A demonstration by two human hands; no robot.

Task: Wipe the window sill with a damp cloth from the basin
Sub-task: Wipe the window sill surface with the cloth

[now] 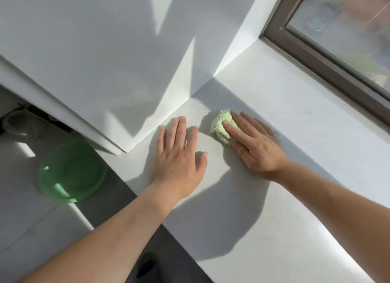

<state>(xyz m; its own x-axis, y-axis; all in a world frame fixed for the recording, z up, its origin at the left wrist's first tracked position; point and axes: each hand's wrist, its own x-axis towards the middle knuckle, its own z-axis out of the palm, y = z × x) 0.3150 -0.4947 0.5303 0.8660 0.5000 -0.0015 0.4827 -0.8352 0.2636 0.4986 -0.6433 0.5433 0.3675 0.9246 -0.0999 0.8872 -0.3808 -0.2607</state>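
- The white window sill (295,118) is wide and smooth, part sunlit and part crossed by the shadows of the arms.
- A brown-framed window (316,56) runs along its far edge, the glass hazy.
- The translucent green basin (72,170) sits below the sill on the left, on a pale surface, well apart from both hands.
- The left hand (179,158) lies flat on the sill with its fingers straight and spread, holding nothing.
- The right hand (257,147) presses down with straight fingers on the cloth.
- The cloth (220,126), pale green and bunched into a wad, rests on the sill near the corner of the wall, just beside the left hand.
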